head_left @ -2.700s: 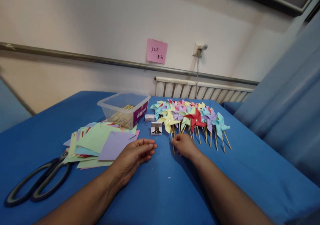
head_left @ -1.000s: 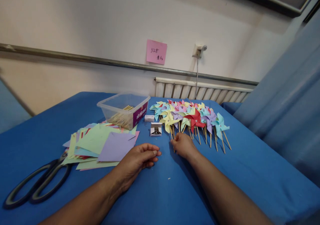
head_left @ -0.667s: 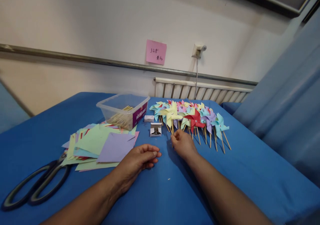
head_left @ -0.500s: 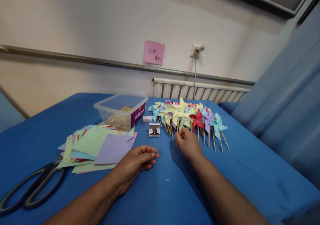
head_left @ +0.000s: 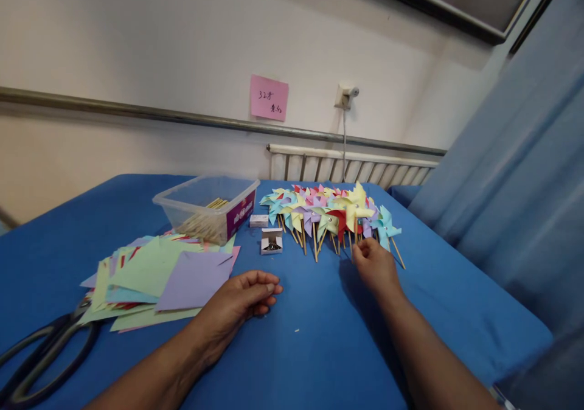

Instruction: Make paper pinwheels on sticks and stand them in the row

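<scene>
A yellow paper pinwheel [head_left: 356,206] on a thin wooden stick stands raised above the right end of a row of finished pinwheels [head_left: 319,212] laid out on a blue-covered table [head_left: 456,300]; the person's right hand [head_left: 375,267] pinches the stick near its lower end between fingertips, the sail overlapping a red pinwheel [head_left: 338,219] and a pale blue one [head_left: 385,224] just beside it. The left hand [head_left: 237,300] rests loosely curled and empty on the cloth, its fingers just beside a stack of coloured paper squares [head_left: 159,270]. Behind the stack stands a clear plastic tub of sticks [head_left: 207,209], with two small boxes [head_left: 271,241] between it and the row; black scissors [head_left: 41,355] lie at the near left edge. The risk here is in the crowding: set down carelessly, the yellow sail could snag or crease its neighbours' folded tips, or the stick could knock the closely packed row askew. A light pinch so low on the stick may also let the head tip or twist
</scene>
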The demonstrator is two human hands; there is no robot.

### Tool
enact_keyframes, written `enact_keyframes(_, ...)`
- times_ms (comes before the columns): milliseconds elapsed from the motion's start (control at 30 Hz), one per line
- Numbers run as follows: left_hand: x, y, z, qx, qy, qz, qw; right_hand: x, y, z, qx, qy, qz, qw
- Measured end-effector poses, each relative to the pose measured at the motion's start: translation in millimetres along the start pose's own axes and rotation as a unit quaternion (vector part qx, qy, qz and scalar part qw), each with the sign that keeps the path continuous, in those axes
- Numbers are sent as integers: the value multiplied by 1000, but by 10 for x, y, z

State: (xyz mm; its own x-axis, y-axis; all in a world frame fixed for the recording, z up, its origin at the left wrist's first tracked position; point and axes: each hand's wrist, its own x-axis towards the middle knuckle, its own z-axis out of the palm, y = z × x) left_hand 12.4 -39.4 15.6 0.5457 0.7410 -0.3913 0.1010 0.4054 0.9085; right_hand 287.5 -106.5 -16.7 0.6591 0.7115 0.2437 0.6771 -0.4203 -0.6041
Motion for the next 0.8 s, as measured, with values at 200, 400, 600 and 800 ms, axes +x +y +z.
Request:
enact_keyframes(200, -6, 6, 13, 11, -4, 3, 1000, 49, 420, -129, -83, -18, 46, 995)
enact_keyframes(400, 30, -40, -13, 14, -10, 9, 1000, 76, 438, -52, -90, -26, 56, 994)
enact_keyframes(600, 18, -39, 6, 22, -9, 6, 1000, 81, 473, -18, -79, -20, 29, 996)
enact_keyframes(800, 13, -14, 24, 33, -7, 0, 999, 79, 459, 23, -84, -12, 25, 996)
